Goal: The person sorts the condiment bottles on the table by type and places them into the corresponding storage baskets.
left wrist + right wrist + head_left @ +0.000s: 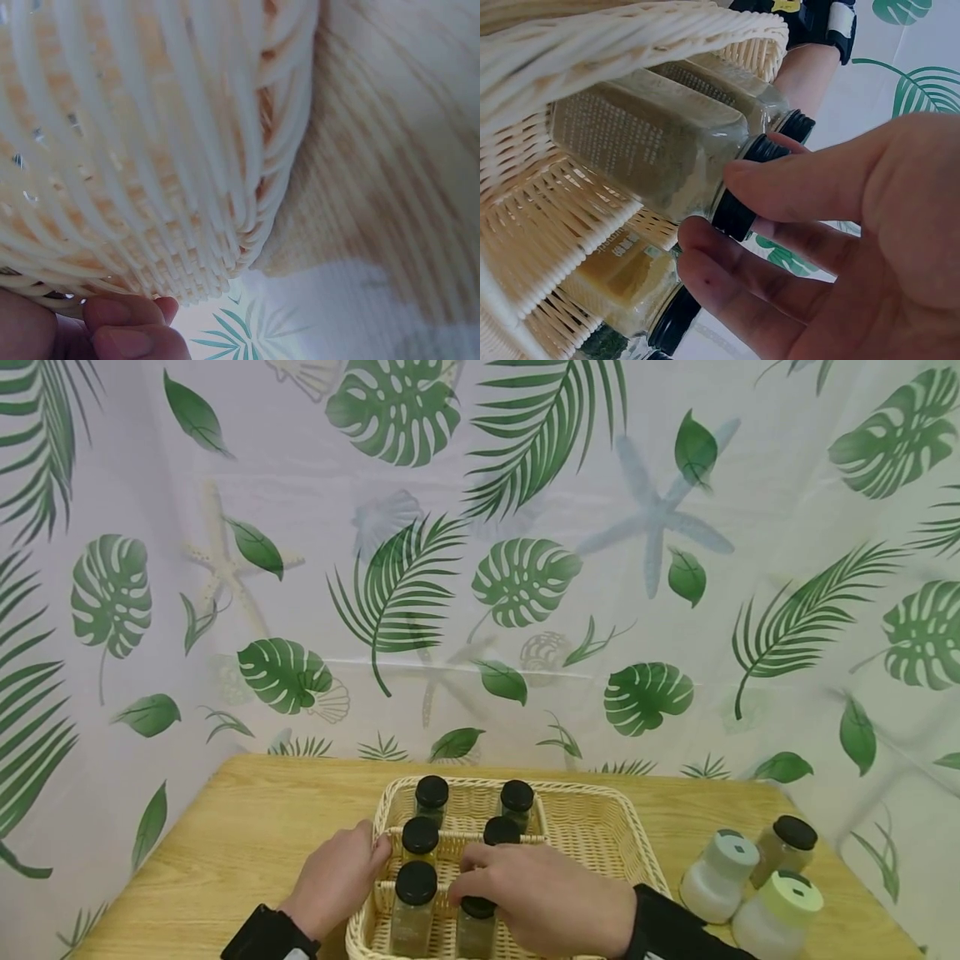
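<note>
A woven wicker basket [641, 835] with dividers stands on the table, holding several glass spice jars with black lids. My left hand [341, 870] grips the basket's left rim; in the left wrist view its fingertips [131, 330] lie against the weave. At the front compartment my right hand [546, 893] pinches the black lid of a spice jar [476, 937]. In the right wrist view, thumb and fingers are round that lid [733, 214], and the jar's body [652, 146] stands inside the basket. Beside it on the left is another spice jar [412, 920].
Right of the basket stand a white bottle with a pale blue lid [720, 881], one with a yellow-green lid [780, 917] and a brown jar with a black lid [786, 847]. A leaf-patterned cloth [525, 718] hangs behind the wooden table [217, 843].
</note>
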The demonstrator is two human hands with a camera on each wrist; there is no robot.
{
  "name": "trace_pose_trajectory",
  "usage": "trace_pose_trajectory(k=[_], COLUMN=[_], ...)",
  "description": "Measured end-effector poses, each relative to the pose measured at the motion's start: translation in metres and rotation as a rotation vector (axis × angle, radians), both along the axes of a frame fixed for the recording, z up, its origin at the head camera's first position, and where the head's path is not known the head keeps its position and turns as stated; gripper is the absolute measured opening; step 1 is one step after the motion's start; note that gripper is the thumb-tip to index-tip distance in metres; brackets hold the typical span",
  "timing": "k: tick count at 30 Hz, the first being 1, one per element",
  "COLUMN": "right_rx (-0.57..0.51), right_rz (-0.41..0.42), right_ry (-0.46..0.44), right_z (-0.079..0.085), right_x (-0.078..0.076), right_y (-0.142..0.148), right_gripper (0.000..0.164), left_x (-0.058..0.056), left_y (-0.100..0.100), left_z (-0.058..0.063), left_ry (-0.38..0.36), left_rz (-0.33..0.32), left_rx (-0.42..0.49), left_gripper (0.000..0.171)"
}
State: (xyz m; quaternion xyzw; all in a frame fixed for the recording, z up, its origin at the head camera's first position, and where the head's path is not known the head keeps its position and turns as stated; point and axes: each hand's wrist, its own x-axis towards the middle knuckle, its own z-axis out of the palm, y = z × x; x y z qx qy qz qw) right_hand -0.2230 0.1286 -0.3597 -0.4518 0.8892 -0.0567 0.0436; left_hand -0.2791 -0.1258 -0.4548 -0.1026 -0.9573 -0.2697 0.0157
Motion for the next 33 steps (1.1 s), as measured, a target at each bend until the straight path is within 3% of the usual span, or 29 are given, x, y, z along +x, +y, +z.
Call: trace_pose_trajectory(k=[4, 15, 19, 27, 33], right_rx=[-0.001, 0.0, 0.008, -0.007, -0.054], right_rz=[-0.01, -0.061, -0.062, -0.037, -0.091], right_ry=[0.026, -0.035, -0.006, 0.078, 0.025], right_z=[-0.002, 0.001, 0.001, 0.001, 0.007], right_x=[-0.001, 0.0, 0.001, 0.007, 0.015], right_y=[0.001, 0.004, 0.007, 0.018, 0.03], right_gripper=[0.053, 0.06, 0.067, 0.06, 0.064], left_x=[-0.001, -0.002, -0.002, -0.001, 0.001], left_y=[0.001, 0.004, 0.005, 0.004, 0.002], left_z=[-0.001, 0.001, 0.003, 0.003, 0.002], left_ry=[0.003, 0.026, 0.032, 0.019, -0.006], left_rz=[0.002, 0.001, 0.0, -0.007, -0.001], left_rx=[-0.002, -0.012, -0.016, -0.011, -0.015], left_gripper=[0.03, 0.031, 0.03, 0.031, 0.03])
